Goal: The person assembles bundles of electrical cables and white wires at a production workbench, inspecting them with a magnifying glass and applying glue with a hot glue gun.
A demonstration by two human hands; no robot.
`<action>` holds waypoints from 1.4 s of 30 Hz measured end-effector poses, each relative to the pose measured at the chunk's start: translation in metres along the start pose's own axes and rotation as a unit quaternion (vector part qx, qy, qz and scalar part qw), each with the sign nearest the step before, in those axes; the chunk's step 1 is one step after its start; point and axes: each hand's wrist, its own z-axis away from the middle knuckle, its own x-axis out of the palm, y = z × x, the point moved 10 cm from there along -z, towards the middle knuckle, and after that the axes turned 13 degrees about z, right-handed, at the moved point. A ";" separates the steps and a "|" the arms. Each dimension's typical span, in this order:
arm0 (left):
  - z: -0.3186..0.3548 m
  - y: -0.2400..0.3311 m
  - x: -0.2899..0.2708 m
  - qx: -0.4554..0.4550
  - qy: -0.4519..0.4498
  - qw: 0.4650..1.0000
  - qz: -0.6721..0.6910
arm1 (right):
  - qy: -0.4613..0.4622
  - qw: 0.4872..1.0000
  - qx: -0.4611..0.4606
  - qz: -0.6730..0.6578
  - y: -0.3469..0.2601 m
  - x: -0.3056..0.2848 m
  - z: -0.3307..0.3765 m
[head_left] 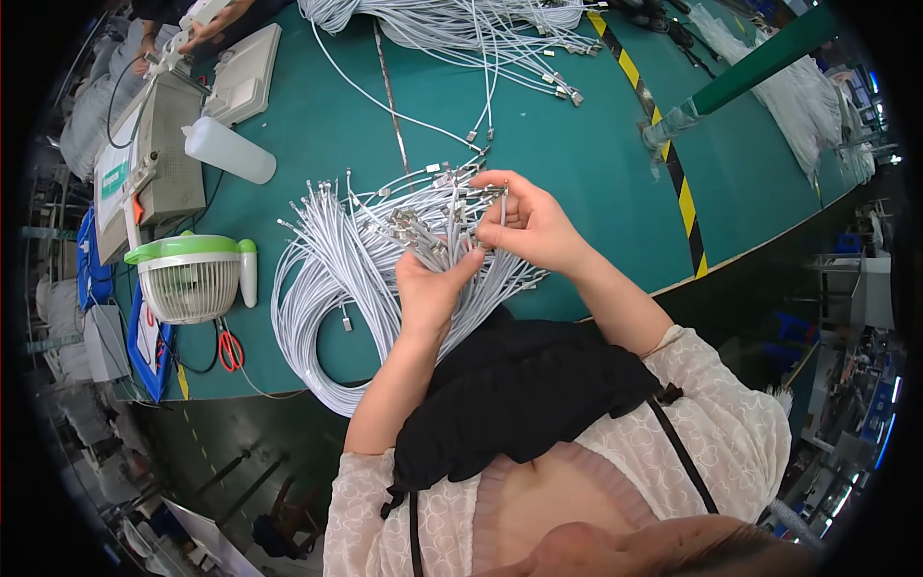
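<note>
**White cables, connector-ended: under handling**

Item: white cables (370, 260), looped on the tabletop (538, 135), right of the white bottle (236, 152) and nearer the person.
Left hand (428, 290): closed around a clutch of ends.
Right hand (531, 228): fingertips together, pinching what I take for one end.
Step, I judge remotely: separating ends; next move calls for a steady left hold.
Orientation: held connectors (409, 231) point mostly away from the person; long axis runs fore-and-aft, curving into the coil.

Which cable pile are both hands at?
The near, coiled pile: left hand and right hand are there; the far pile lies beyond reach of neither's touch now.
</note>
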 end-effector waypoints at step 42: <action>-0.001 0.001 0.011 -0.001 -0.024 1.000 -0.007 | 0.036 0.992 -0.048 0.111 -0.013 -0.019 -0.010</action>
